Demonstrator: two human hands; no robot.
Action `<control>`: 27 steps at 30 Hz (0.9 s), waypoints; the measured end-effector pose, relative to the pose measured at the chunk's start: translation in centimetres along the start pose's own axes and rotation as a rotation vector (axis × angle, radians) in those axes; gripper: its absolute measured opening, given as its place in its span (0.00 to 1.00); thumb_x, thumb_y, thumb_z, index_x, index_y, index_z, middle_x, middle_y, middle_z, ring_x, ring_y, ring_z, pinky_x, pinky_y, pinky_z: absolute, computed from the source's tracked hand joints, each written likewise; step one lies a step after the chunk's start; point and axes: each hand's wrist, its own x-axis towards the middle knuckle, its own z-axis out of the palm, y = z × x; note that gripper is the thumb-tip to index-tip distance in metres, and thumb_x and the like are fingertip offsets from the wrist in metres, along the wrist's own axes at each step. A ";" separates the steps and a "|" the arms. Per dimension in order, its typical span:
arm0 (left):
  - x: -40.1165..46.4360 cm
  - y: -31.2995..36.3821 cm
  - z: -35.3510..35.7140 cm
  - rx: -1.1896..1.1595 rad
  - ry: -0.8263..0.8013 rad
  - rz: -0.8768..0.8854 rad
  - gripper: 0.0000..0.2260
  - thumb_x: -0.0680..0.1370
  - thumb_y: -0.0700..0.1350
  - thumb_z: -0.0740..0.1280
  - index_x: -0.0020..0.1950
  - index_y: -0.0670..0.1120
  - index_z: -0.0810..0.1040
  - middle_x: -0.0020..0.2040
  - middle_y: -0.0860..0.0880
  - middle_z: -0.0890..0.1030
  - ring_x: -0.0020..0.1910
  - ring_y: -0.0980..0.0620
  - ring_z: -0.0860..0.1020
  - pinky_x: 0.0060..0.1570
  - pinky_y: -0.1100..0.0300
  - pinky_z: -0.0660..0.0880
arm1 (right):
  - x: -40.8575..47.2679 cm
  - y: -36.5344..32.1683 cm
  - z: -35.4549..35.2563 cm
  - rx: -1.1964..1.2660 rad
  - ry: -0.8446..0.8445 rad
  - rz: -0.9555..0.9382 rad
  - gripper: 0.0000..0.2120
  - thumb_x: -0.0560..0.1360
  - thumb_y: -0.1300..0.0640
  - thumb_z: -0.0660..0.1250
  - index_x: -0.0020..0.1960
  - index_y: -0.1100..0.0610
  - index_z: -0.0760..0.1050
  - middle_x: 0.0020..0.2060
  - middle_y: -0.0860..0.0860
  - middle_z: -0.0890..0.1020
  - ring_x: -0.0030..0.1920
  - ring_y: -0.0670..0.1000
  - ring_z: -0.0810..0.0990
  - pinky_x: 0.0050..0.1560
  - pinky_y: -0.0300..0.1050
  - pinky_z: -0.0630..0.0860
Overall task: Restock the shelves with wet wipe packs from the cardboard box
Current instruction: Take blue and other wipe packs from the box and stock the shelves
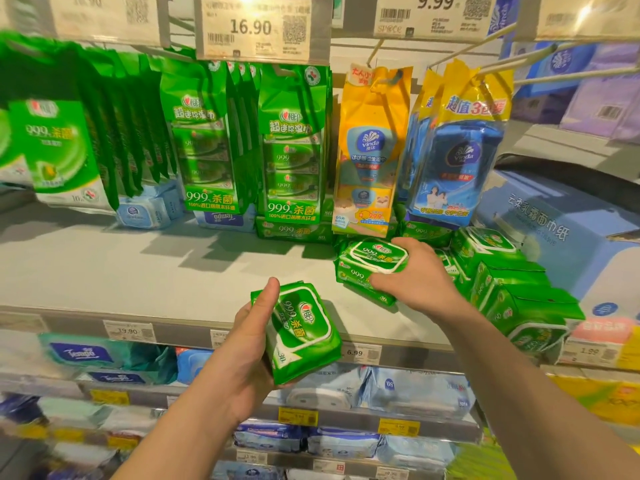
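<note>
the left hand point(242, 344) grasps a green wet wipe pack point(299, 329) just above the shelf point(145, 271) front edge. the right hand point(412, 275) grips a second green pack point(372, 259), lying on the shelf.

1. A 16.90 price tag point(260, 27) hangs above green multipacks point(293, 147).
2. Beside them hang a yellow Vinda pack point(369, 150) and a blue Vinda pack point(457, 157) (both on pegs).
3. Tempo packs point(83, 353) lie on a lower shelf.
</note>
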 end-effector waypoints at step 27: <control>1.2 0.9 0.4 -0.065 0.010 0.126 0.14 0.82 0.44 0.67 0.67 0.48 0.73 0.55 0.41 0.86 0.53 0.37 0.86 0.44 0.38 0.83 | 4.7 2.5 3.0 0.020 0.171 0.031 0.29 0.80 0.46 0.69 0.78 0.52 0.67 0.69 0.59 0.72 0.68 0.60 0.74 0.69 0.51 0.68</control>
